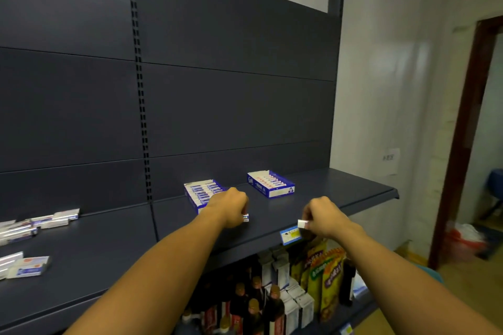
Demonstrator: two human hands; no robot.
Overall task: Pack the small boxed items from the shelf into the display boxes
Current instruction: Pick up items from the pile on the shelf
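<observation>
Two blue-and-white display boxes stand on the dark shelf (pixel 340 193): the left display box (pixel 200 190) filled with small boxes, the right display box (pixel 270 183) further back with several inside. My left hand (pixel 230 207) is curled around a small white-and-blue box (pixel 245 217) just in front of the left display box. My right hand (pixel 324 216) pinches a small white box (pixel 302 223) above the shelf's front edge. More loose small boxes (pixel 40 223) lie at the far left of the shelf, and another group of them (pixel 25 266) lies nearer the front.
A blue price tag (pixel 290 234) hangs on the shelf's front lip. On the lower shelf stand bottles (pixel 245 304), white cartons (pixel 296 304) and yellow snack bags (pixel 324 266). A white wall and a dark doorframe (pixel 462 130) are to the right.
</observation>
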